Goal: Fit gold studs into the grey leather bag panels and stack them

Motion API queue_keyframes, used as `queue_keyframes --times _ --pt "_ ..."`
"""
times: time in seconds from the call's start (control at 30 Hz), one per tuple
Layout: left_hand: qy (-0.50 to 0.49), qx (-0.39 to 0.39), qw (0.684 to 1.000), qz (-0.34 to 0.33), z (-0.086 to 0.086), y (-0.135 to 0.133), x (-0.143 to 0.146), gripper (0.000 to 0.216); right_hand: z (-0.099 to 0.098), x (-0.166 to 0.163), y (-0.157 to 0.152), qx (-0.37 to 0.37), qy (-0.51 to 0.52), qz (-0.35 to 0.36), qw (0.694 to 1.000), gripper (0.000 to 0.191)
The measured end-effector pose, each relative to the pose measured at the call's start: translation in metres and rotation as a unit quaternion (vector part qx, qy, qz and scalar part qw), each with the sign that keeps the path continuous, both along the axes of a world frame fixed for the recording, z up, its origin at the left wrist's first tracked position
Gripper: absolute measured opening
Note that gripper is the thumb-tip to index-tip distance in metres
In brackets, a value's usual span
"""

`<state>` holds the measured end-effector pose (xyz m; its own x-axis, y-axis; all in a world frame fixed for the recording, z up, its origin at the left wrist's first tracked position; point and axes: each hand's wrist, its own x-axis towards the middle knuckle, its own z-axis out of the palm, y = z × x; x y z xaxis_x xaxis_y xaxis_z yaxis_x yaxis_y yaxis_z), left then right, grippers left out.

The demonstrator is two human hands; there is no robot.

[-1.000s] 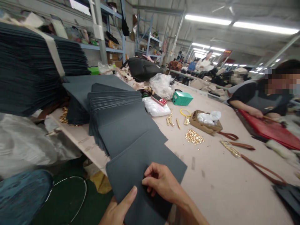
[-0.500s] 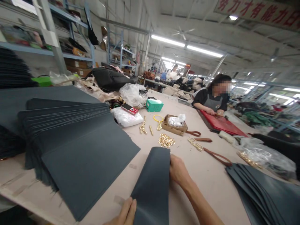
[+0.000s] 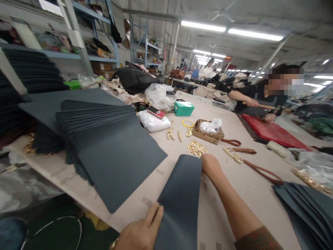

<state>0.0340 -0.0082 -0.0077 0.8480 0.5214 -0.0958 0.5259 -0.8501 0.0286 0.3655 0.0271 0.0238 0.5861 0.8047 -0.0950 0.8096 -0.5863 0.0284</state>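
A dark blue-grey leather-like sheet [image 3: 179, 205] lies folded over on the table in front of me. My left hand [image 3: 143, 227] grips its near left edge, with fingers on top. At the far right corner my right hand [image 3: 212, 168] is closed on the edge, its fingertips partly hidden behind the sheet. Just beyond the sheet is a pile of small gold metal pieces [image 3: 197, 148]. To the left, a fanned stack of similar sheets [image 3: 117, 159] rests on the table, and more folded sheets [image 3: 307, 208] lie at the right.
Brown leather straps [image 3: 262, 170] lie right of the gold pieces. Behind stand a cardboard box [image 3: 208, 133] with white plastic, a green box [image 3: 184, 109] and a red phone [image 3: 156, 111] on a white bag. Across the table a person [image 3: 270, 93] holds a stick over a red sheet [image 3: 273, 130].
My view has shifted, so the table's things sit further right and more of its left edge shows. Both hands keep hold of the folded sheet. The person opposite has raised the stick.
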Motion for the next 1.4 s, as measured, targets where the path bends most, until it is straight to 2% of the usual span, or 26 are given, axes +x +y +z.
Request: queue_keyframes --times 0.1,0.23,0.33,0.4,0.47,0.53,0.6,0.67,0.73,0.83,1.0,1.4 --pt "0.013 -0.082 0.996 0.012 0.011 -0.001 0.0 0.088 0.0 0.0 0.002 0.006 -0.004 -0.006 1.0 0.018" --pt "-0.02 -0.116 0.993 0.026 0.013 -0.003 -0.001 0.09 0.004 0.006 -0.006 0.047 0.007 -0.012 0.999 0.018" --pt "-0.052 -0.135 0.989 0.024 0.009 -0.004 -0.003 0.088 0.019 0.012 -0.022 0.1 0.03 -0.021 0.994 0.021" --pt "-0.071 -0.146 0.987 0.014 0.009 -0.004 -0.004 0.085 0.031 0.003 -0.036 0.147 0.049 -0.021 0.988 0.029" --pt "-0.086 -0.153 0.984 0.005 0.01 -0.004 -0.006 0.08 0.039 -0.022 -0.051 0.223 0.142 0.012 0.964 0.037" --pt "-0.092 -0.153 0.984 0.003 0.012 -0.004 -0.007 0.077 0.039 -0.061 -0.063 0.26 0.296 0.065 0.917 0.039" --pt "-0.098 -0.145 0.984 0.006 0.015 -0.004 -0.008 0.073 0.033 -0.103 -0.068 0.213 0.423 0.112 0.874 0.029" --pt "-0.11 -0.136 0.985 0.011 0.017 -0.004 -0.009 0.068 0.024 -0.135 -0.068 0.126 0.451 0.15 0.871 0.018" --pt "-0.123 -0.129 0.984 0.011 0.019 -0.005 -0.01 0.062 0.017 -0.153 -0.064 0.079 0.427 0.179 0.883 0.016" --pt "-0.137 -0.121 0.983 0.007 0.019 -0.006 -0.012 0.055 0.015 -0.159 -0.057 0.05 0.388 0.204 0.898 0.016" --pt "-0.143 -0.12 0.982 0.011 0.016 -0.007 -0.013 0.053 0.022 -0.159 -0.047 0.011 0.369 0.219 0.903 0.017" --pt "-0.121 -0.146 0.982 0.003 0.018 -0.002 -0.01 0.056 0.023 -0.163 -0.03 -0.068 0.356 0.156 0.919 0.012"
